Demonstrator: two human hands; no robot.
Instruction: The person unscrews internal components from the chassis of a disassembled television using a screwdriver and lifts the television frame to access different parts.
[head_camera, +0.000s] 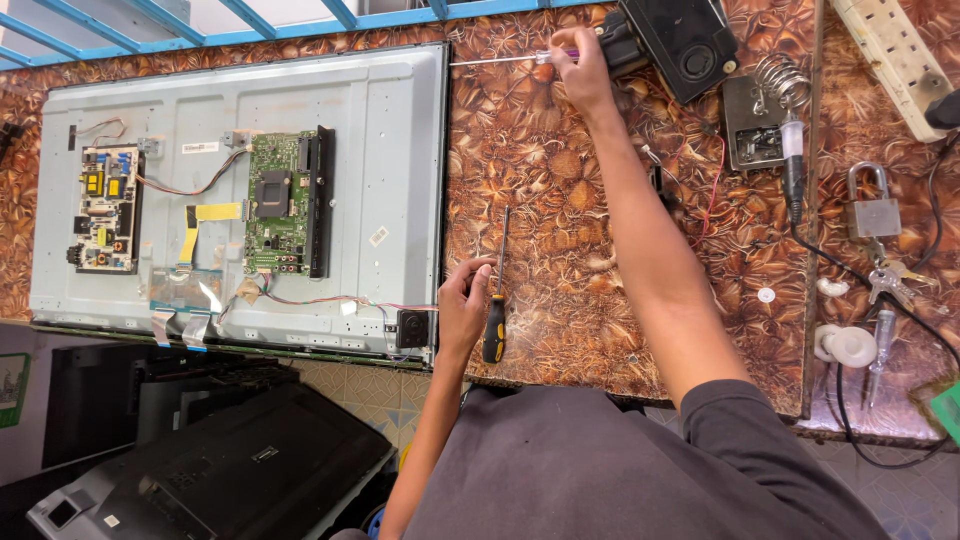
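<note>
Reaching across the patterned brown surface (560, 250), the person's right hand (578, 68) had its grip closed on a thin screwdriver with a clear purple handle (510, 59), whose shaft pointed left along the far edge. It lay just beside a black speaker box (680, 38). The left hand (462, 305) rested near the front edge, fingers curled and touching a second screwdriver with a black-and-yellow handle (495, 300); whether that grip was actually clamped on it I could not tell. To the left lay an opened television back panel (390, 150) with its green main board (280, 200) and a power board (108, 208) exposed. A soldering iron in a coil stand (785, 120), a padlock with keys (875, 215) and a white power strip (895, 60) sat well apart on the right. Handling it well, I judged, meant holding the thin driver by its handle, keeping its tip clear of the red wires (712, 190), and steadying the other tool so it would not roll off.
</note>
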